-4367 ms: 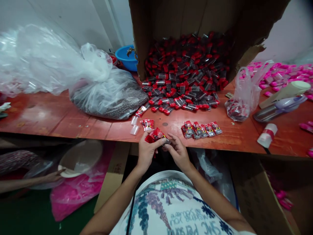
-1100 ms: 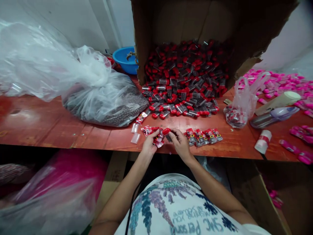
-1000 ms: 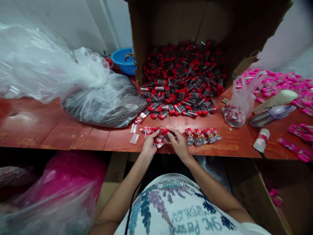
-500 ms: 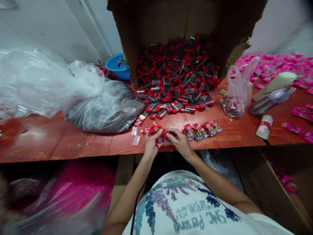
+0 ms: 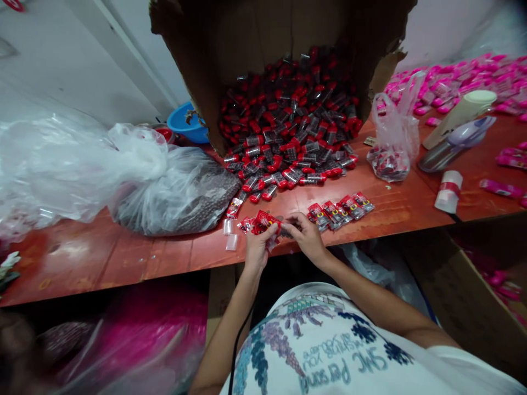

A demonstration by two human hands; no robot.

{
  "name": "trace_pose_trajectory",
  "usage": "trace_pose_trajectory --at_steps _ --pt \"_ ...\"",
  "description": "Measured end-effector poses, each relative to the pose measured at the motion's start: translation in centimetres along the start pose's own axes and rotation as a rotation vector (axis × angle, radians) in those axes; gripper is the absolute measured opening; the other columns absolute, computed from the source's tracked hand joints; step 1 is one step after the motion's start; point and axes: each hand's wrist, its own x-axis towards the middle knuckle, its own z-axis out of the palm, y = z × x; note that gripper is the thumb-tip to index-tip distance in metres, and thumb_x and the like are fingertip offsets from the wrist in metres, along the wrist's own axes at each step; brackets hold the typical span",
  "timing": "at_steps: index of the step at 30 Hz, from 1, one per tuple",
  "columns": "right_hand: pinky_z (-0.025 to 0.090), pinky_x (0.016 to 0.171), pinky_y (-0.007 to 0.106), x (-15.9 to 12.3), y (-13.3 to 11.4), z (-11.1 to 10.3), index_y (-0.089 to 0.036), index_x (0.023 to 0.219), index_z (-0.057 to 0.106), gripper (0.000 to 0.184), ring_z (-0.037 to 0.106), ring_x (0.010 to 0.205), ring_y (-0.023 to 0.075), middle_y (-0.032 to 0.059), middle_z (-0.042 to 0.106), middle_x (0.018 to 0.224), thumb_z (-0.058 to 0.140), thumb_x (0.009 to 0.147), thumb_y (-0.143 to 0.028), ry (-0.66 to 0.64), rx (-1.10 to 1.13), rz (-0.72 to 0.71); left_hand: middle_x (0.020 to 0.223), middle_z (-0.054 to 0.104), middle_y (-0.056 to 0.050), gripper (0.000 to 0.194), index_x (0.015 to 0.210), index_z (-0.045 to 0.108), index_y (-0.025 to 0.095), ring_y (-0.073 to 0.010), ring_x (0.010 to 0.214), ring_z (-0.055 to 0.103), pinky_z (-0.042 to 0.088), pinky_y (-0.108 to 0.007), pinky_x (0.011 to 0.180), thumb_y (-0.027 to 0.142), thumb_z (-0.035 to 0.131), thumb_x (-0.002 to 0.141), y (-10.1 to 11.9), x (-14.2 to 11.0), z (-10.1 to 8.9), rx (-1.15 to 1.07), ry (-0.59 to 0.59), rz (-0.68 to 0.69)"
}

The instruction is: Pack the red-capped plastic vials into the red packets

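My left hand (image 5: 258, 248) is closed, its thumb pressed on a small red printed packet (image 5: 264, 220) at the table's front edge. From the right, my right hand (image 5: 308, 237) pinches at the packet's right end, with the fingertips partly hiding what lies between them. More red packets lie under and just left of my left hand. To the right of my right hand, several filled packets (image 5: 340, 211) lie in an overlapping row. Two small clear plastic pieces (image 5: 231, 242) rest left of my left hand.
A torn cardboard box (image 5: 181, 71) lies on its side, spilling a heap of red-capped clear containers (image 5: 292, 131). Left stands a tied plastic bag (image 5: 177, 186) of dark pieces, with a blue basin (image 5: 187, 123) behind. On the right are a small bag (image 5: 391, 159), bottles (image 5: 459, 137) and pink items (image 5: 461, 90).
The camera view has turned and shifted slightly. Both hands stay together at the red packet, and its printed face shows a little more between them.
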Motion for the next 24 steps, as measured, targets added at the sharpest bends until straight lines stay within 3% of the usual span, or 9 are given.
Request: trace_pose_trajectory --at_steps 4,10,15,21,24 --pt "0.053 0.075 0.029 0.1 0.2 -0.2 -0.021 0.093 0.061 0.020 0.065 0.082 0.0168 0.0023 0.068 0.089 0.062 0.080 -0.035 0.021 0.052 0.042 0.070 0.069 -0.003 0.030 0.077 0.067 0.012 -0.0138 0.056 0.063 0.051 -0.023 0.054 0.024 0.083 0.054 0.0 0.0 -0.2 0.100 0.000 0.048" --pt "0.050 0.091 0.037 -0.2 0.2 -0.4 -0.023 0.110 0.061 0.040 0.063 0.101 0.0195 0.0035 0.068 0.107 0.069 0.071 -0.025 -0.160 0.140 0.105 0.065 0.066 0.000 0.031 0.078 0.065 0.013 -0.0103 0.048 0.058 0.046 -0.020 0.047 0.026 0.082 0.055 0.3 -0.1 -0.5 0.186 0.095 0.123" --pt "0.051 0.089 0.037 -0.5 0.3 -0.1 -0.021 0.103 0.062 0.036 0.064 0.099 0.0200 0.0039 0.069 0.104 0.071 0.069 -0.026 -0.075 0.313 0.173 0.075 0.069 -0.001 0.035 0.084 0.065 0.014 -0.0103 0.052 0.059 0.048 -0.021 0.050 0.024 0.082 0.055 0.1 -0.4 -0.7 0.154 0.031 0.089" --pt "0.050 0.086 0.032 -1.0 -0.7 0.0 -0.022 0.103 0.064 0.026 0.064 0.094 0.0176 0.0028 0.068 0.101 0.065 0.077 -0.027 -0.065 -0.002 -0.022 0.064 0.064 0.001 0.028 0.077 0.064 0.013 -0.0083 0.045 0.055 0.041 -0.018 0.042 0.025 0.081 0.058 -0.3 -0.8 -0.9 0.265 0.017 0.112" --pt "0.050 0.085 0.031 -0.9 -0.9 -0.2 -0.024 0.110 0.061 0.034 0.063 0.096 0.0177 0.0031 0.066 0.108 0.065 0.077 -0.028 -0.089 -0.089 -0.047 0.066 0.066 0.000 0.029 0.078 0.065 0.013 -0.0093 0.048 0.058 0.046 -0.019 0.047 0.024 0.082 0.056 0.0 -0.7 -1.0 0.217 0.023 0.105"
